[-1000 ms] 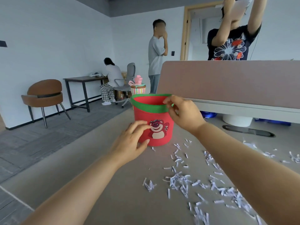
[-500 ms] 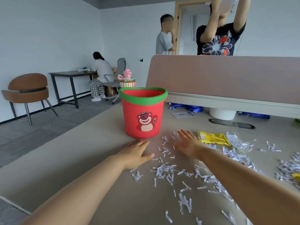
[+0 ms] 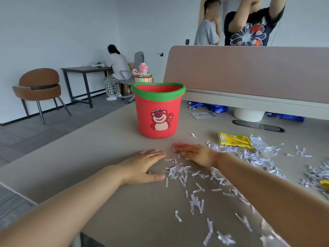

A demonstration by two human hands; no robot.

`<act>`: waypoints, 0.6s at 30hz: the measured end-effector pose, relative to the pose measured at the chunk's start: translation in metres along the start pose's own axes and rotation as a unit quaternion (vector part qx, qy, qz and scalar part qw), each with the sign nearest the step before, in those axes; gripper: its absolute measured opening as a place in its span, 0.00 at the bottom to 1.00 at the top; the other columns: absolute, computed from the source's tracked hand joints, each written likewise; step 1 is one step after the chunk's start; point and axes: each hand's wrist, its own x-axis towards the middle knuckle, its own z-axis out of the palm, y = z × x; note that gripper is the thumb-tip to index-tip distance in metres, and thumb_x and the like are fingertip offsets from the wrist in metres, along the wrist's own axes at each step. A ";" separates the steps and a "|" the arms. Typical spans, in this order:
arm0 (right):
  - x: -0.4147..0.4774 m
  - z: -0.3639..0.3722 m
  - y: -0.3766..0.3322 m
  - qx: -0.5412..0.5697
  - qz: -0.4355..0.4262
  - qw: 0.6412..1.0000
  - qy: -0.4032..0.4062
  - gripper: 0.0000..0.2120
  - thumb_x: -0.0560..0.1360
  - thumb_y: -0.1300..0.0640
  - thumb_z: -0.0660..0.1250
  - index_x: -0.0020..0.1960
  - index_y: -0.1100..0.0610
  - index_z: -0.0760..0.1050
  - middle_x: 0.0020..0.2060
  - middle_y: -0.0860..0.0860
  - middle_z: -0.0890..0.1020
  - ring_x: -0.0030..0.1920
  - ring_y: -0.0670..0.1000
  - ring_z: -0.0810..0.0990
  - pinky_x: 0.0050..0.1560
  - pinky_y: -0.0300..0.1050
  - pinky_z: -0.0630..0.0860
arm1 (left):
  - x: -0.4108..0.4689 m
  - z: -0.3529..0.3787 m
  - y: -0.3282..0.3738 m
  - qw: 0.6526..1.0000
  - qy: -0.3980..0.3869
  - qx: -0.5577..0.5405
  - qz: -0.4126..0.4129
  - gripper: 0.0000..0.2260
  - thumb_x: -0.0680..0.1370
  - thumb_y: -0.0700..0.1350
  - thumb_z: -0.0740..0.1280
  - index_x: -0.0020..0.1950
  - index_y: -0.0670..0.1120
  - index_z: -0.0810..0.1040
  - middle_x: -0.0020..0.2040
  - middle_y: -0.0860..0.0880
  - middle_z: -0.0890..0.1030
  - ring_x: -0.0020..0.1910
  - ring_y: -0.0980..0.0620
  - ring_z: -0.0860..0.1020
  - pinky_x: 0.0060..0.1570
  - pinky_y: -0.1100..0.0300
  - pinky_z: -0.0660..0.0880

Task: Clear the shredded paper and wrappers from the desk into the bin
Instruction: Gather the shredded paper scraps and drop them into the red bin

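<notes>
Presently: left hand [image 3: 142, 166] and right hand [image 3: 195, 154], fingers together, flat on desk [image 3: 89, 148] flanking shredded paper [image 3: 179, 172], centre frame. Step: gathering. Next: scoop into bin [image 3: 157, 111].

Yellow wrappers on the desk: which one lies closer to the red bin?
The yellow wrapper right of the bin, fully in view. The other lies far off, cut by the picture's right edge among shreds.

Both hands, left [image 3: 142, 166] and right [image 3: 195, 155], are laid flat among shredded paper [image 3: 179, 172] before the red bin [image 3: 157, 113].
</notes>
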 end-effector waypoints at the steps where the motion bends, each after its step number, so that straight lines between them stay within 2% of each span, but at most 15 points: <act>1: -0.011 -0.002 0.000 0.018 0.000 1.000 0.000 0.16 0.78 0.53 0.56 0.64 0.53 0.72 0.68 0.50 0.72 0.67 0.47 0.69 0.72 0.44 0.58 | -0.004 0.000 0.003 1.000 0.005 -0.013 0.004 0.46 0.62 0.76 0.48 0.74 0.53 0.51 0.76 0.54 0.52 0.72 0.63 0.47 0.71 0.63 0.46; 3: -0.030 -0.011 -0.002 0.078 0.011 0.996 0.044 0.13 0.77 0.56 0.58 0.52 0.60 0.79 0.53 0.58 0.82 0.53 0.52 0.78 0.60 0.47 0.69 | -0.011 0.000 0.008 0.999 0.022 -0.046 0.010 0.42 0.64 0.74 0.52 0.73 0.55 0.53 0.76 0.55 0.55 0.72 0.63 0.50 0.68 0.67 0.49; 4: -0.035 -0.016 -0.003 0.090 0.013 0.992 0.083 0.13 0.77 0.56 0.59 0.50 0.61 0.79 0.50 0.59 0.83 0.51 0.54 0.79 0.58 0.48 0.71 | -0.014 0.000 0.011 0.998 0.029 -0.055 0.015 0.44 0.63 0.76 0.51 0.73 0.55 0.53 0.75 0.57 0.53 0.73 0.63 0.50 0.67 0.68 0.50; 6: -0.033 -0.023 0.004 0.025 0.040 0.989 0.142 0.14 0.77 0.53 0.58 0.58 0.57 0.76 0.57 0.57 0.80 0.58 0.56 0.77 0.62 0.47 0.70 | -0.013 0.000 0.016 0.999 0.012 -0.032 0.017 0.49 0.59 0.78 0.45 0.74 0.53 0.47 0.74 0.61 0.43 0.72 0.64 0.43 0.68 0.67 0.46; 8: -0.023 -0.023 0.013 -0.083 0.102 0.985 0.110 0.21 0.78 0.50 0.55 0.70 0.54 0.62 0.70 0.55 0.67 0.69 0.56 0.67 0.69 0.46 0.62 | -0.003 0.003 0.021 1.000 -0.019 0.022 0.008 0.49 0.61 0.77 0.43 0.74 0.50 0.40 0.73 0.58 0.36 0.70 0.63 0.36 0.71 0.63 0.40; 10: -0.006 -0.020 0.025 -0.139 0.135 0.979 0.058 0.27 0.78 0.47 0.51 0.74 0.53 0.50 0.75 0.53 0.53 0.74 0.55 0.55 0.73 0.49 0.53 | 0.012 0.003 0.026 0.998 -0.039 0.036 -0.017 0.42 0.71 0.70 0.49 0.73 0.48 0.36 0.75 0.53 0.35 0.72 0.58 0.35 0.74 0.57 0.40; 12: 0.014 -0.018 0.032 -0.158 0.141 0.976 0.040 0.28 0.79 0.45 0.48 0.74 0.53 0.44 0.76 0.52 0.47 0.76 0.53 0.47 0.74 0.52 0.47 | 0.027 0.001 0.026 0.999 -0.029 0.027 -0.033 0.37 0.75 0.64 0.51 0.74 0.48 0.37 0.76 0.51 0.37 0.74 0.56 0.37 0.74 0.53 0.40; 16: 0.044 -0.019 0.034 -0.170 0.132 0.977 0.001 0.25 0.80 0.47 0.45 0.74 0.53 0.46 0.76 0.50 0.48 0.75 0.49 0.46 0.74 0.51 0.44 | 0.047 0.002 0.020 0.999 -0.012 0.018 -0.048 0.36 0.76 0.64 0.51 0.74 0.47 0.38 0.77 0.50 0.40 0.74 0.56 0.40 0.74 0.54 0.41; 18: 0.044 -0.020 0.030 -0.091 0.098 0.991 0.013 0.22 0.80 0.51 0.48 0.73 0.54 0.52 0.76 0.51 0.52 0.75 0.49 0.49 0.74 0.46 0.43 | 0.047 0.002 0.018 0.999 -0.004 0.008 -0.042 0.35 0.76 0.63 0.52 0.75 0.47 0.40 0.77 0.50 0.43 0.75 0.57 0.42 0.73 0.56 0.41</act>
